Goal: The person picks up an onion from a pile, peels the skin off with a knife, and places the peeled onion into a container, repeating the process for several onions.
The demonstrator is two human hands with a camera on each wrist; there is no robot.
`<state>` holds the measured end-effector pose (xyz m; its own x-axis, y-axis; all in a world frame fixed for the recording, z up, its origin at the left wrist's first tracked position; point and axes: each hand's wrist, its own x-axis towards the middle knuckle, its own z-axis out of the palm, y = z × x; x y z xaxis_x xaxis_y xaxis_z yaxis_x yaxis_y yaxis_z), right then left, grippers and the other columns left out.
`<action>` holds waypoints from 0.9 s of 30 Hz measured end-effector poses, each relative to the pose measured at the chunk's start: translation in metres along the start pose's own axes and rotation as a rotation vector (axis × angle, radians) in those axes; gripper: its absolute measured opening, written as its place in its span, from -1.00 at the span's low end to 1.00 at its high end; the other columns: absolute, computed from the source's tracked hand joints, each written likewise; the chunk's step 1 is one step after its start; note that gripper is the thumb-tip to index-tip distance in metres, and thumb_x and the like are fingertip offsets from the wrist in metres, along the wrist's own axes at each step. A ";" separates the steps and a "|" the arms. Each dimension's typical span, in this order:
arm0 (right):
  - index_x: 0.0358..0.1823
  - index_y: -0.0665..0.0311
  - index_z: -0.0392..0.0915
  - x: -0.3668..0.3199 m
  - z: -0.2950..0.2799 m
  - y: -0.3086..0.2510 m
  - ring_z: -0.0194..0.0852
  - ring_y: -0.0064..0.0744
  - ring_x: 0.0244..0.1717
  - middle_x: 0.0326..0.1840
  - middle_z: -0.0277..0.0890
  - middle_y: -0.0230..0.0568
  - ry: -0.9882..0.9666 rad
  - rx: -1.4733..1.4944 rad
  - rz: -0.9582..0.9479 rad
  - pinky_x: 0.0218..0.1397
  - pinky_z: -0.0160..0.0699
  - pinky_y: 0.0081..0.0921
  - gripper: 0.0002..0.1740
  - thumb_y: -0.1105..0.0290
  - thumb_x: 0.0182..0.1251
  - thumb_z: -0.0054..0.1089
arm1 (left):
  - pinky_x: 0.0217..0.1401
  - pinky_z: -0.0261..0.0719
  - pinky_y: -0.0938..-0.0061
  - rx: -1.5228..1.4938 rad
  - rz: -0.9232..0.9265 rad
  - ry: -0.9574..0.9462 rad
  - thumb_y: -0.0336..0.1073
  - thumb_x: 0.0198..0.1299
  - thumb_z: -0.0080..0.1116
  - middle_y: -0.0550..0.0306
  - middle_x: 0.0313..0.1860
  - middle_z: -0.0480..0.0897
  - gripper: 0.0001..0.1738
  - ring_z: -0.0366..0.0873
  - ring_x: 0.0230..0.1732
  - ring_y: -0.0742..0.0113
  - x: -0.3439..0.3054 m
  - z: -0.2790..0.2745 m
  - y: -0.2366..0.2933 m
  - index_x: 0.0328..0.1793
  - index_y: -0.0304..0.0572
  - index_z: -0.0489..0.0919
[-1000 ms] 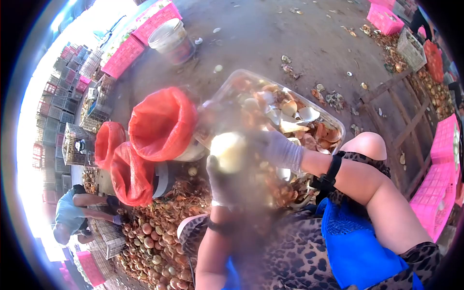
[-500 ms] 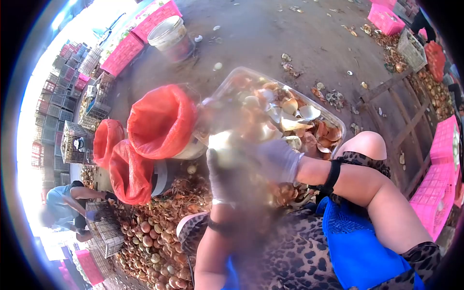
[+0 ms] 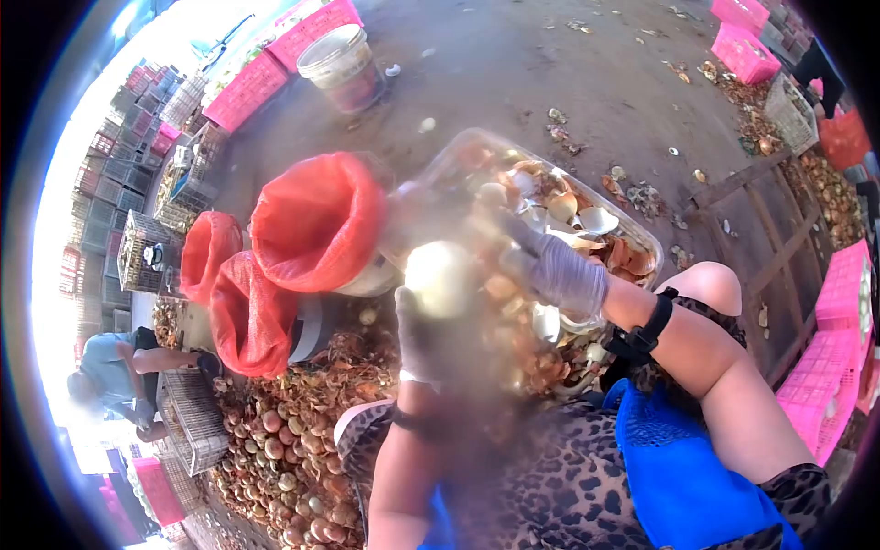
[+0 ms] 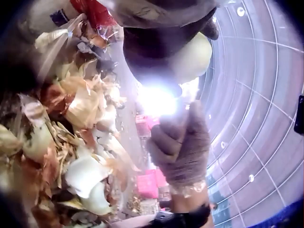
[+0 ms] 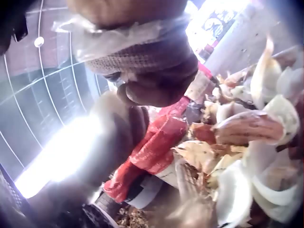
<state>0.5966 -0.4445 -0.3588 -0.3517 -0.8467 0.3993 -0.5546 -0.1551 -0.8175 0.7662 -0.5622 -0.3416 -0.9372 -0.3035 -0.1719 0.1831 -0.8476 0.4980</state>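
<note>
While the left hand (image 3: 423,344) is gripping a pale onion (image 3: 442,278) near the middle of the head view, a gloved digit is lying along the onion's left side. The right hand (image 3: 566,273) is reaching leftward, just right of the onion, beside loose peels (image 3: 573,218) that are filling a clear tub (image 3: 632,220). Blur is obscuring the right fingertips. Farther left, red mesh bags (image 3: 316,220) are standing open; nearer, brown-skinned onions (image 3: 293,458) are lying heaped. Far left, a person (image 3: 112,362) is bending beside a crate (image 3: 194,422).

Left wrist view: dark gloved fingers are curling about the onion, which is protruding at their right. The right hand is showing just below, its fingers partly bent; glare is washing out the space between.

Right wrist view: the right fingers are curling inward; whether they are pinching anything, cannot tell. The left hand is sitting just beneath, partly glare-covered. Peels are spreading to the right, a red bag behind.
</note>
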 end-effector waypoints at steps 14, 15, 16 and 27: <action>0.19 0.26 0.41 -0.015 -0.001 -0.022 0.46 -0.27 -0.11 -0.06 0.50 0.01 -0.054 0.151 0.019 -0.12 0.44 -0.25 -0.59 0.42 0.30 0.07 | 0.04 0.60 0.27 0.485 0.162 0.066 0.27 -0.15 0.30 -0.05 0.03 0.51 -0.01 0.55 0.02 0.11 0.003 0.016 -0.004 0.28 -0.30 0.31; 0.12 0.27 0.44 -0.012 -0.007 -0.026 0.45 -0.25 -0.09 -0.07 0.50 -0.01 -0.087 0.074 0.078 -0.08 0.42 -0.22 -0.64 0.42 0.30 0.07 | 0.05 0.59 0.27 0.524 0.191 0.052 0.26 -0.16 0.31 -0.04 0.03 0.50 -0.01 0.54 0.02 0.11 0.002 0.024 -0.002 0.27 -0.30 0.31; 0.06 0.27 0.46 -0.009 -0.016 -0.030 0.44 -0.22 -0.07 -0.08 0.50 -0.03 -0.117 -0.005 0.136 -0.03 0.40 -0.20 -0.70 0.42 0.30 0.07 | 0.06 0.58 0.28 0.533 0.202 0.011 0.25 -0.18 0.33 -0.03 0.05 0.49 -0.01 0.53 0.02 0.13 0.001 0.030 0.000 0.27 -0.30 0.31; 0.53 0.08 -0.03 -0.020 -0.022 -0.029 0.43 -0.66 -0.32 -0.25 0.45 -0.42 -0.360 -0.046 -0.049 -0.17 0.51 -0.67 -0.19 0.52 0.26 0.10 | 0.12 0.49 0.40 1.047 0.245 0.046 0.27 -0.31 0.51 0.07 0.05 0.52 0.10 0.48 0.05 0.32 0.008 0.004 0.005 0.29 -0.29 0.34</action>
<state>0.6035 -0.4120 -0.3339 -0.0401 -0.9650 0.2592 -0.6001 -0.1842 -0.7784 0.7582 -0.5673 -0.3374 -0.8936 -0.4488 0.0102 -0.0014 0.0256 0.9997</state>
